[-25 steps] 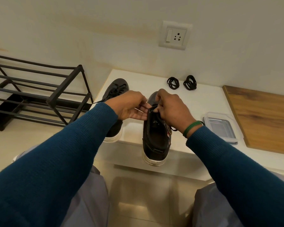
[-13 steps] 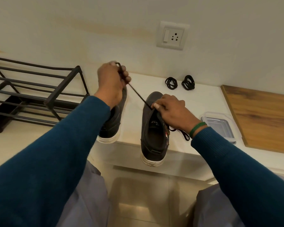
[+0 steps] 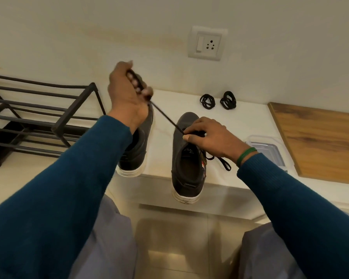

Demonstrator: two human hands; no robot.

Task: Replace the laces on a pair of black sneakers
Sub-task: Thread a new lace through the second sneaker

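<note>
Two black sneakers with white soles stand on a white ledge (image 3: 163, 121), heels hanging over its front edge. My left hand (image 3: 127, 93) is raised above the left sneaker (image 3: 137, 150) and grips a black lace (image 3: 165, 117) that runs taut down to the right sneaker (image 3: 187, 170). My right hand (image 3: 208, 135) rests on the right sneaker's eyelet area, fingers curled on its upper where the lace comes out. A loose end of the lace (image 3: 224, 164) trails under my right wrist. Two coiled black laces (image 3: 207, 101) (image 3: 228, 100) lie at the back of the ledge.
A black metal shoe rack (image 3: 42, 115) stands to the left. A clear plastic container (image 3: 268, 152) sits at the right of the shoes, beside a wooden panel (image 3: 320, 141). A wall socket (image 3: 207, 43) is above. Tiled floor and my knees lie below.
My left hand rose from the right sneaker's eyelets up and to the left, drawing the lace out taut. My right hand stayed on the right sneaker.
</note>
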